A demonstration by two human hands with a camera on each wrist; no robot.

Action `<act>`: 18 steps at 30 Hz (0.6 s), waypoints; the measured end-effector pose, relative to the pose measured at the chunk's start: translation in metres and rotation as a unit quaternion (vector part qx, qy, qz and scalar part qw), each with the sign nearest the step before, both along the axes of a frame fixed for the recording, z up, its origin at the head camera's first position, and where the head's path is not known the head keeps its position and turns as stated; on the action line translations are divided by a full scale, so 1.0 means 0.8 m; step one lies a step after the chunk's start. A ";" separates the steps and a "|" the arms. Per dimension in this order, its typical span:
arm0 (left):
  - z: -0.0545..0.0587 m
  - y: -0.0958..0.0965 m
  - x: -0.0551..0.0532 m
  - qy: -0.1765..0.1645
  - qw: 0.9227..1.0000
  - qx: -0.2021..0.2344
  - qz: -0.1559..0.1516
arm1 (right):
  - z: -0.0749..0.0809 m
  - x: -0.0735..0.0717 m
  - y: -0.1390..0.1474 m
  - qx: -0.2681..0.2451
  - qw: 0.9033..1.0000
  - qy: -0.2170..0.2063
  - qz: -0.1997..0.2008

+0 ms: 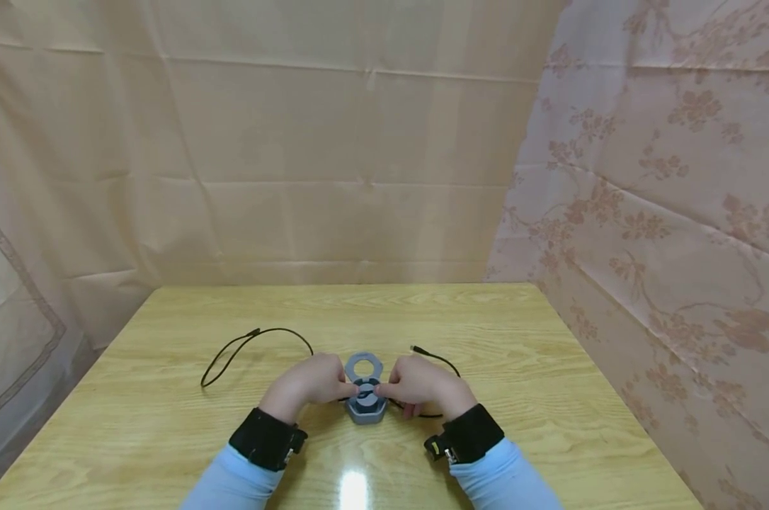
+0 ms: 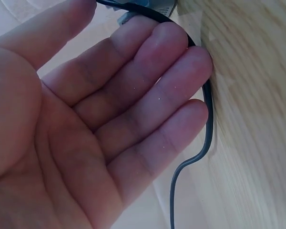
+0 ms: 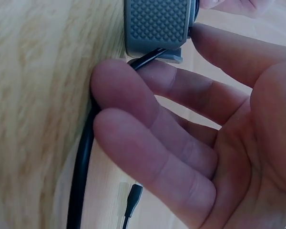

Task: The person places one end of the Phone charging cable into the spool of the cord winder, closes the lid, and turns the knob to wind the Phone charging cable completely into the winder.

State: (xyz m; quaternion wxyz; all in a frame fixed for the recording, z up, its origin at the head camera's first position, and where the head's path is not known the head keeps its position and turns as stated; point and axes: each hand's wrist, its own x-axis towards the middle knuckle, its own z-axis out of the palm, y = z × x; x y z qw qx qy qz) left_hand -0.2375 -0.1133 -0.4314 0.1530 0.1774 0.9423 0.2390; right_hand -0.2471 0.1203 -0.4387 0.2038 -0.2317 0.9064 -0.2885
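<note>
A small grey hexagonal cable case (image 1: 367, 416) with a ring-shaped lid (image 1: 364, 356) swung up stands on the table between the hands. A black cable (image 2: 209, 129) runs into it from both sides. My left hand (image 1: 317, 381) touches the cable at the case's middle with its thumb; in the left wrist view its fingers (image 2: 157, 95) are loosely bent, the cable passing behind their tips. From the other side my right hand (image 1: 423, 382) presses its thumb at the case, its fingers (image 3: 133, 138) relaxed beside the textured wall. Fingers partly hide the case's inside.
On the wooden table (image 1: 136, 425), a cable loop (image 1: 221, 361) lies left of the case. A cable plug (image 1: 418, 349) lies to the right, behind the right hand. Beige cloth (image 1: 295, 177) hangs behind; floral cloth (image 1: 665, 212) hangs on the right.
</note>
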 end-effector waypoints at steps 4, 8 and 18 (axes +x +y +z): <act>0.002 0.003 0.001 0.007 1.000 -0.013 -0.001 | -0.002 -0.001 -0.003 0.000 1.000 -0.013 -0.017; 0.003 0.007 0.000 0.011 1.000 -0.024 0.001 | -0.003 -0.003 -0.008 -0.004 0.999 -0.032 -0.034; 0.000 0.007 -0.002 0.008 1.000 -0.016 0.017 | -0.001 -0.003 -0.016 -0.003 0.999 -0.038 -0.030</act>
